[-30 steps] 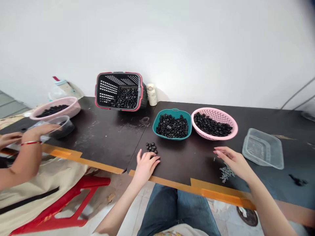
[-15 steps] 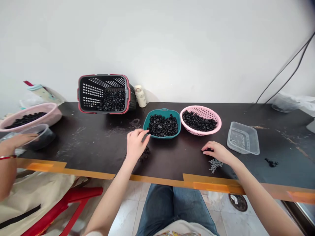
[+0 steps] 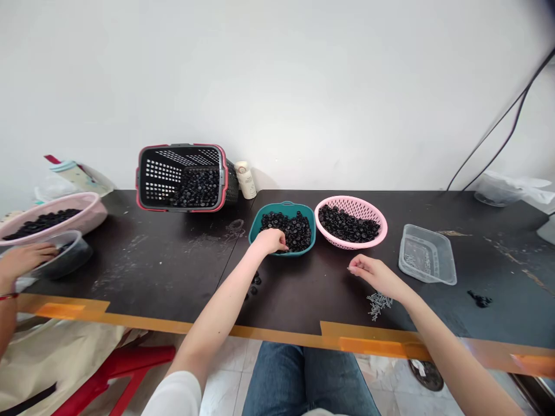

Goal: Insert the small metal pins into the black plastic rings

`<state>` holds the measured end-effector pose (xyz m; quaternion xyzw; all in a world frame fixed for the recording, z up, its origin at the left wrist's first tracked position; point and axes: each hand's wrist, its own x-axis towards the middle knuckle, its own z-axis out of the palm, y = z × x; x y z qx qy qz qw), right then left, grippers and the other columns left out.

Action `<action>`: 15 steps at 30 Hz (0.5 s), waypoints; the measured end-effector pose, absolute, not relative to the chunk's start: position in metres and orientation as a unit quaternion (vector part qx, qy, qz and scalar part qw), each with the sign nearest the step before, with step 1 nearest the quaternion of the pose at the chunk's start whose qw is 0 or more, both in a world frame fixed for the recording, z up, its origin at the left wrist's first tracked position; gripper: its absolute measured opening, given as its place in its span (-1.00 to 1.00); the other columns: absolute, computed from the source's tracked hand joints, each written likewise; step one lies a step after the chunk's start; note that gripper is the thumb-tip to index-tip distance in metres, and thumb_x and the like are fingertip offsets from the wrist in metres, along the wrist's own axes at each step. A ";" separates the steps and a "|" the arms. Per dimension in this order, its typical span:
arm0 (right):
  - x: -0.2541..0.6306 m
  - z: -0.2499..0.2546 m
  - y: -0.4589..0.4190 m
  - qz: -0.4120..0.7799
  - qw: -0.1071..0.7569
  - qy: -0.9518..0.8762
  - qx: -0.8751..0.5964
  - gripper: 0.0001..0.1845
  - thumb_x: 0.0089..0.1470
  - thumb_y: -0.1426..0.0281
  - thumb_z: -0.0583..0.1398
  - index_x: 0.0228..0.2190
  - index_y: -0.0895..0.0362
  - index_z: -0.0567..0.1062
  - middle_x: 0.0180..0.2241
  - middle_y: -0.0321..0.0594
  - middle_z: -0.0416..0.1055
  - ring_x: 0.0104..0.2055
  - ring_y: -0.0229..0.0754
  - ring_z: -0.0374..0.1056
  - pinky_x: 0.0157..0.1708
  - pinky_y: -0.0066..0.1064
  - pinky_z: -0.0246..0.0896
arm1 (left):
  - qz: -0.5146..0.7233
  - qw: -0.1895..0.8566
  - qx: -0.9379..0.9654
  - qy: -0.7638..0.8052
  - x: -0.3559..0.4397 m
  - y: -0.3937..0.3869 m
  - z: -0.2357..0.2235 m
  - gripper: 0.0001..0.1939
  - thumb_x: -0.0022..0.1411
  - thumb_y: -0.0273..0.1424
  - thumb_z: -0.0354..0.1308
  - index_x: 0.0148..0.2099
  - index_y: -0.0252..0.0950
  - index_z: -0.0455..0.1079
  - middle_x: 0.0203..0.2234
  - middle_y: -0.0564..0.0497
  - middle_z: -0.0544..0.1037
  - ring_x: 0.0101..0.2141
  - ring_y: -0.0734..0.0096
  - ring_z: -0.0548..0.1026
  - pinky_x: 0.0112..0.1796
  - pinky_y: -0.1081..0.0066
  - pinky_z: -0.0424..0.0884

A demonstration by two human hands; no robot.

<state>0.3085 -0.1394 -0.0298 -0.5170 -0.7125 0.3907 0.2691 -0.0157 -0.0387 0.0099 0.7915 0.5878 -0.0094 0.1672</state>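
Observation:
My left hand point(image 3: 271, 240) reaches into the teal basket point(image 3: 251, 229), which holds many small round black parts point(image 3: 299, 228). Its fingers are bent together at the parts, and what lies between the fingertips is hidden. Over the table, in front of the pink basket point(image 3: 381, 234), my right hand point(image 3: 369, 273) is closed in a pinch. A small pale metal tip shows at its fingertips and looks like a screw. A loose pile of silver screws point(image 3: 378, 304) lies just below that hand. Several black parts point(image 3: 254, 285) rest on the table beside my left forearm.
A dark crate point(image 3: 225, 185) of black parts lies tipped at the back, beside a white bottle point(image 3: 245, 180). To the right stand a clear tub point(image 3: 448, 268) and a small black cluster point(image 3: 479, 299). At far left, a co-worker's hand point(image 3: 32, 258) is in a clear bowl point(image 3: 80, 260).
My left hand has moved right and down into the teal basket, its fingers now among the black parts. My right hand has lifted slightly from the table beside the screws.

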 end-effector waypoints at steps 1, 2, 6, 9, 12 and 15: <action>0.305 -0.028 -0.139 0.404 0.270 -0.712 -0.508 -0.76 0.10 0.18 0.13 -0.38 0.09 0.43 -0.44 -0.26 0.44 -0.37 -0.14 0.35 -0.31 -0.30 0.25 | -0.008 0.172 0.792 0.586 -0.017 -0.038 0.009 -0.88 0.01 -0.31 0.29 -0.42 -0.24 0.50 -0.49 0.05 0.57 -0.43 0.40 0.49 -0.41 0.51 0.27; 0.300 -0.026 -0.138 0.418 0.272 -0.711 -0.496 -0.77 0.10 0.18 0.14 -0.38 0.09 0.43 -0.45 -0.27 0.43 -0.37 -0.15 0.34 -0.31 -0.30 0.25 | -0.006 0.178 0.793 0.583 -0.018 -0.038 0.009 -0.89 0.02 -0.31 0.29 -0.41 -0.24 0.49 -0.48 0.06 0.57 -0.42 0.41 0.49 -0.41 0.52 0.27; 0.280 -0.016 -0.128 0.462 0.316 -0.694 -0.454 -0.80 0.04 0.24 0.22 -0.33 0.11 0.47 -0.39 -0.25 0.44 -0.35 -0.18 0.34 -0.28 -0.30 0.28 | 0.026 0.185 0.796 0.575 -0.024 -0.041 0.016 -0.93 0.07 -0.36 0.26 -0.38 -0.24 0.44 -0.45 0.09 0.57 -0.40 0.43 0.49 -0.40 0.53 0.27; 0.266 -0.012 -0.117 0.467 0.354 -0.678 -0.444 -0.77 0.00 0.26 0.27 -0.29 0.11 0.51 -0.35 -0.22 0.47 -0.32 -0.16 0.38 -0.24 -0.27 0.31 | 0.097 0.158 0.791 0.583 -0.022 -0.051 0.027 -0.89 0.19 -0.36 0.13 -0.21 -0.23 0.39 -0.32 0.05 0.56 -0.33 0.40 0.49 -0.32 0.48 0.31; 0.257 -0.016 -0.111 0.457 0.389 -0.674 -0.431 -0.80 0.04 0.25 0.24 -0.32 0.11 0.53 -0.32 -0.19 0.48 -0.29 -0.14 0.39 -0.22 -0.26 0.31 | 0.252 0.191 0.775 0.547 -0.008 -0.071 0.031 -0.80 0.29 -0.31 0.00 -0.06 -0.21 0.30 -0.21 0.02 0.53 -0.31 0.43 0.48 -0.25 0.46 0.34; 0.250 -0.029 -0.111 0.439 0.426 -0.671 -0.421 -0.82 0.08 0.25 0.21 -0.37 0.10 0.52 -0.30 -0.19 0.47 -0.27 -0.14 0.39 -0.23 -0.27 0.30 | 0.349 0.288 0.761 0.466 0.020 -0.097 0.021 -0.73 0.38 -0.25 -0.20 -0.05 -0.20 0.26 -0.25 0.04 0.52 -0.32 0.48 0.48 -0.26 0.48 0.36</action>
